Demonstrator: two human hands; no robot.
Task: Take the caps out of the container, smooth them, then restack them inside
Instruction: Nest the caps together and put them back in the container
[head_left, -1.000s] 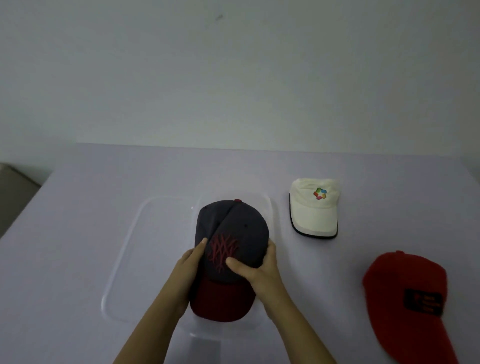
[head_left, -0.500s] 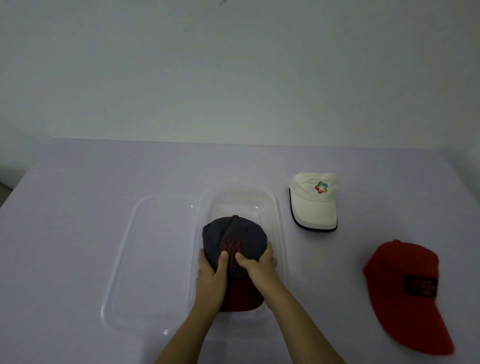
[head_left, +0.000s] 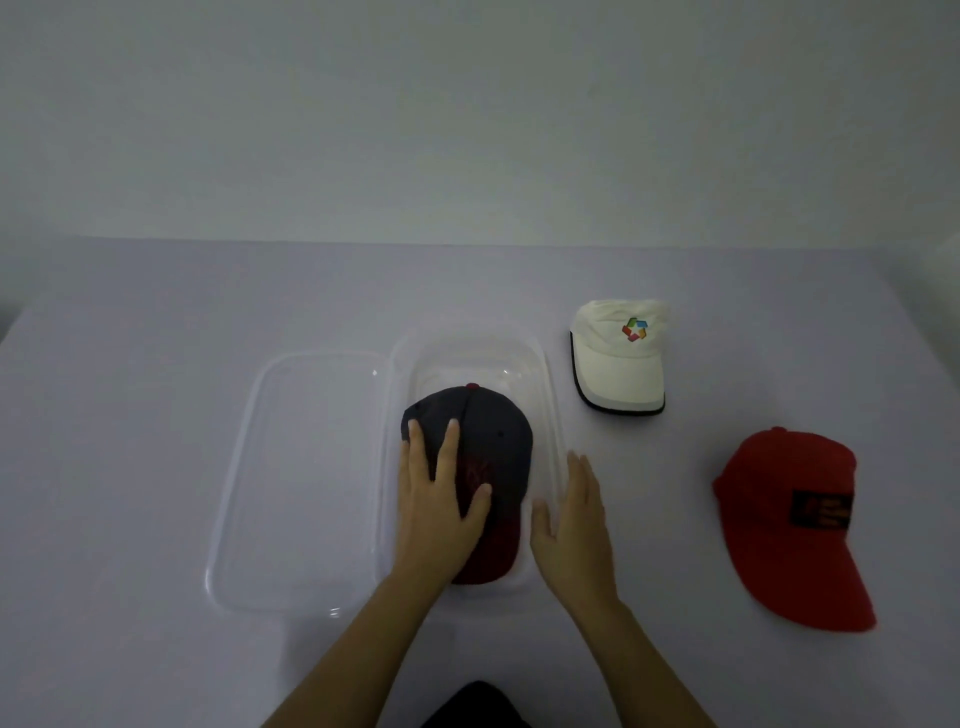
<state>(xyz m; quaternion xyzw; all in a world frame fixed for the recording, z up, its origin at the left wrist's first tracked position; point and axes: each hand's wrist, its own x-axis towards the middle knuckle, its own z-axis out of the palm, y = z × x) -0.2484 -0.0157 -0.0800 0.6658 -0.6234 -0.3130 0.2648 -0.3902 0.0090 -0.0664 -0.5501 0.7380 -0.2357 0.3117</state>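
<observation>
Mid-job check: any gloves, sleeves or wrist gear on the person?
None visible. Left hand and right hand are bare, without gloves, rings or watch; both forearms show no sleeves. A dark patch, perhaps clothing, sits at the bottom edge.

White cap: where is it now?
In the head view, the white cap lies on the table just right of the far end of the clear container, with the red cap nearer the person and further right.

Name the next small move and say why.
Probably the right hand reaches to the white cap: the dark cap already lies in the container under the flat left hand, the right hand is free, and that cap lies nearest.
</observation>
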